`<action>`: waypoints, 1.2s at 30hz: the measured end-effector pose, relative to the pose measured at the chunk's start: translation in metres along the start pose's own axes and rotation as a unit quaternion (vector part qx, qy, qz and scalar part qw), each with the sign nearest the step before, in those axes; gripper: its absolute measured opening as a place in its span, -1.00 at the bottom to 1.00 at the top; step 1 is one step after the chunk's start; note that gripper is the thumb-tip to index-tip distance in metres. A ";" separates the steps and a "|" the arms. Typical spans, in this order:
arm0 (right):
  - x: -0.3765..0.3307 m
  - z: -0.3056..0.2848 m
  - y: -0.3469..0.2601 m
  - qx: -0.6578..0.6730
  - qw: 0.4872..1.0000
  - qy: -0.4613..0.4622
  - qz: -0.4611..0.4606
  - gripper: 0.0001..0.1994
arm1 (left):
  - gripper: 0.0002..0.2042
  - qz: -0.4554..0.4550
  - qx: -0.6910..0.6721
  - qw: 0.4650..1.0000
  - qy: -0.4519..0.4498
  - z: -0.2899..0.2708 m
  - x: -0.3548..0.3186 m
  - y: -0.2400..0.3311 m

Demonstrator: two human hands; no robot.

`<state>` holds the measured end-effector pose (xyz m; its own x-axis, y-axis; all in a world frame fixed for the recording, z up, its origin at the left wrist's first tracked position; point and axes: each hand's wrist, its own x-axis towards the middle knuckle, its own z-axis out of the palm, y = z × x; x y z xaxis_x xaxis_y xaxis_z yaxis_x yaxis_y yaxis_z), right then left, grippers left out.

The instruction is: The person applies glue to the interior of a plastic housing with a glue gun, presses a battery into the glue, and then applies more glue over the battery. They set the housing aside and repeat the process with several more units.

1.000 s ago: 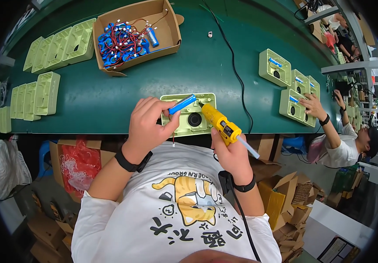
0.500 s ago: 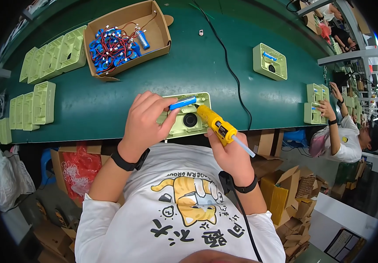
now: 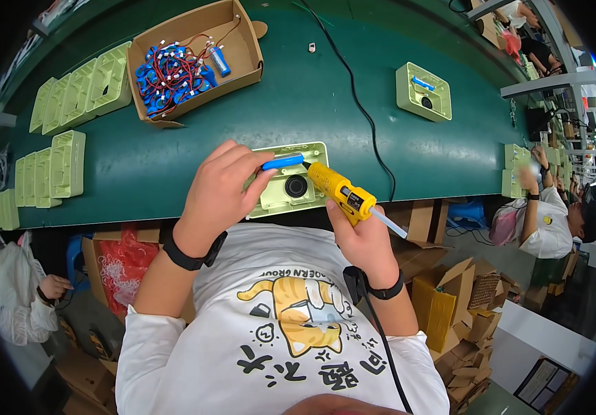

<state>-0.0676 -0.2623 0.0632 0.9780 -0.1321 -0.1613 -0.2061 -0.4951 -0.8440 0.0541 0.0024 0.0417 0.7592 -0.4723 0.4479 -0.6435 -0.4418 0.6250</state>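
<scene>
A light-green plastic housing (image 3: 305, 200) with a black round part lies at the near edge of the green belt (image 3: 173, 159). My left hand (image 3: 218, 190) rests on its left side, fingers pinching a blue cylindrical battery (image 3: 282, 162) along its top edge. My right hand (image 3: 360, 238) grips a yellow glue gun (image 3: 339, 192), its nozzle pointed at the battery's right end. A black cable runs from my right wrist down over my shirt.
A cardboard box (image 3: 242, 52) with several blue wired batteries sits at the back. Rows of empty green housings (image 3: 69, 162) stand at the left. Another housing (image 3: 422, 90) with a battery lies far right. A co-worker (image 3: 554, 214) handles housings at the right. Cartons sit below.
The finished housings on the belt have shifted rightward toward the co-worker. My hands, the battery and the glue gun stay on the same housing, nearly unmoved.
</scene>
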 end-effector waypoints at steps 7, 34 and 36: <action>-0.002 -0.003 -0.004 0.009 1.000 -0.007 0.006 -0.75 | -0.80 0.008 0.045 0.998 -0.044 0.001 0.004 0.000; -0.014 0.005 0.006 0.009 1.000 0.015 -0.009 -0.78 | -0.37 0.054 0.044 0.978 -0.198 -0.029 -0.006 -0.006; -0.017 -0.001 0.010 0.052 0.998 -0.013 0.024 -0.79 | -0.24 0.033 0.054 0.978 -0.199 -0.031 -0.015 0.002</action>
<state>-0.0869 -0.2664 0.0579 0.9680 -0.1308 -0.2144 -0.2493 -0.3971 -0.8833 0.0444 0.0320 0.0563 0.6319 -0.7523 0.1864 -0.7124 -0.4690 0.5221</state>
